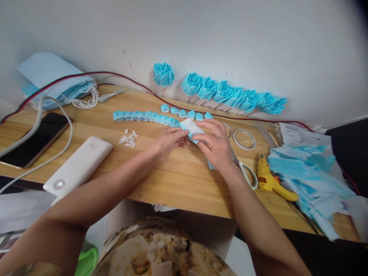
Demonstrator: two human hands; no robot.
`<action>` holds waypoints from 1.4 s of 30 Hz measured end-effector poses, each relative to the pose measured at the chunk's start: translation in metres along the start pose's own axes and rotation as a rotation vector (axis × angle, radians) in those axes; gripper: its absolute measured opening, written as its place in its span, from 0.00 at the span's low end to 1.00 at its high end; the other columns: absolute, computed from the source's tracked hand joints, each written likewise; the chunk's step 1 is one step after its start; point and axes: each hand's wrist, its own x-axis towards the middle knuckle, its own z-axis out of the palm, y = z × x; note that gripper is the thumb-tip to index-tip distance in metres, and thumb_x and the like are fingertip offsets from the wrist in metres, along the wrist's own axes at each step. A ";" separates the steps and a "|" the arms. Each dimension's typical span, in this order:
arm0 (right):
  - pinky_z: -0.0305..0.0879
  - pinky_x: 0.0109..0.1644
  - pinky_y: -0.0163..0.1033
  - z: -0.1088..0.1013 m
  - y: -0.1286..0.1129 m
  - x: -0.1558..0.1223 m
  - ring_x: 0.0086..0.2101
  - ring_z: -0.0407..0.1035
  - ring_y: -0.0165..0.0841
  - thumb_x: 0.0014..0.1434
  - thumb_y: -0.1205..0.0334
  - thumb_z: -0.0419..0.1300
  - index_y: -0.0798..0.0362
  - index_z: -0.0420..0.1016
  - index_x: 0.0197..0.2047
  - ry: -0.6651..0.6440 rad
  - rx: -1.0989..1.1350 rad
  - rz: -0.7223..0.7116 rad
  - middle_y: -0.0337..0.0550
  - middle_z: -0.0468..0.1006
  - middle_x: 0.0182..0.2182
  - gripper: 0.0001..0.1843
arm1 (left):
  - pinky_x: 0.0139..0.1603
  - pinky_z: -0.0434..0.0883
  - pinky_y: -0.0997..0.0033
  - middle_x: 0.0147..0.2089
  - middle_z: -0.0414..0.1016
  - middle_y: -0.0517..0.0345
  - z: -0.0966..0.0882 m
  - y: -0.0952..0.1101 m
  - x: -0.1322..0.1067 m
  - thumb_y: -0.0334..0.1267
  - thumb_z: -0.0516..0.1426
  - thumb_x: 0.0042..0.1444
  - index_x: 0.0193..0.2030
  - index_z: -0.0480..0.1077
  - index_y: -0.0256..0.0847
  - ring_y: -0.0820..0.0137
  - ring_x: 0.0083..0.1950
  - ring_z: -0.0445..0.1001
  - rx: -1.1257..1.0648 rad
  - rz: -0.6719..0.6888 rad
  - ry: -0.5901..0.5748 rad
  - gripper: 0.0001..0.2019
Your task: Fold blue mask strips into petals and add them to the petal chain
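A small folded piece of blue-and-white fabric (192, 127) is pinched between my two hands over the middle of the table. My left hand (172, 141) grips its lower left edge with thumb and fingers. Opposite it, my right hand (216, 142) has closed fingers on the right side of the piece. A curved row of folded blue petals (143, 116) runs leftward from my hands, and a shorter row of separate blue petals (182, 113) lies just behind them. Scissors (247, 173) lie beside my right wrist, their blades partly hidden.
Blue fabric flowers on sticks (221, 92) lean at the wall. On the right are tape rolls (244, 139), a yellow glue gun (271, 182) and fabric scraps (307, 172). Leftward lie white snippets (128, 138), a power bank (79, 165), a phone (37, 138) and stacked masks (54, 76).
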 end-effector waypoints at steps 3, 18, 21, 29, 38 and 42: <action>0.64 0.63 0.62 0.001 0.000 0.000 0.58 0.69 0.45 0.63 0.65 0.63 0.39 0.82 0.38 0.006 0.018 0.000 0.38 0.80 0.54 0.09 | 0.37 0.66 0.69 0.27 0.76 0.56 -0.002 -0.002 0.002 0.35 0.64 0.57 0.27 0.75 0.36 0.73 0.31 0.73 0.021 0.030 -0.006 0.09; 0.72 0.48 0.43 0.015 -0.002 -0.006 0.45 0.76 0.36 0.58 0.58 0.67 0.48 0.79 0.35 0.096 0.579 0.485 0.42 0.81 0.46 0.04 | 0.36 0.68 0.72 0.27 0.74 0.61 -0.002 -0.003 0.000 0.41 0.63 0.53 0.28 0.75 0.38 0.74 0.31 0.68 0.397 0.220 0.079 0.09; 0.68 0.37 0.37 0.015 -0.004 -0.005 0.31 0.71 0.30 0.56 0.56 0.67 0.49 0.77 0.34 0.085 0.630 0.616 0.37 0.80 0.33 0.07 | 0.37 0.68 0.72 0.29 0.76 0.60 -0.002 -0.004 0.001 0.42 0.63 0.53 0.29 0.76 0.38 0.75 0.31 0.68 0.403 0.214 0.075 0.09; 0.68 0.35 0.37 0.018 -0.004 -0.005 0.29 0.68 0.28 0.55 0.57 0.68 0.47 0.76 0.50 0.129 0.701 0.660 0.33 0.76 0.30 0.19 | 0.36 0.68 0.72 0.29 0.75 0.60 -0.002 -0.003 0.002 0.47 0.63 0.53 0.29 0.75 0.38 0.75 0.31 0.67 0.443 0.225 0.061 0.13; 0.70 0.42 0.41 0.019 -0.004 -0.005 0.35 0.72 0.31 0.53 0.56 0.70 0.46 0.80 0.46 0.124 0.779 0.696 0.37 0.81 0.36 0.16 | 0.33 0.63 0.74 0.25 0.67 0.64 -0.001 -0.002 0.000 0.47 0.64 0.49 0.26 0.70 0.39 0.76 0.29 0.62 0.459 0.219 0.041 0.14; 0.67 0.38 0.38 0.019 -0.006 -0.004 0.30 0.67 0.29 0.51 0.55 0.71 0.47 0.80 0.43 0.088 0.843 0.723 0.34 0.76 0.29 0.15 | 0.34 0.64 0.73 0.26 0.68 0.63 -0.002 -0.001 0.001 0.46 0.62 0.52 0.27 0.69 0.39 0.76 0.29 0.63 0.437 0.250 0.048 0.13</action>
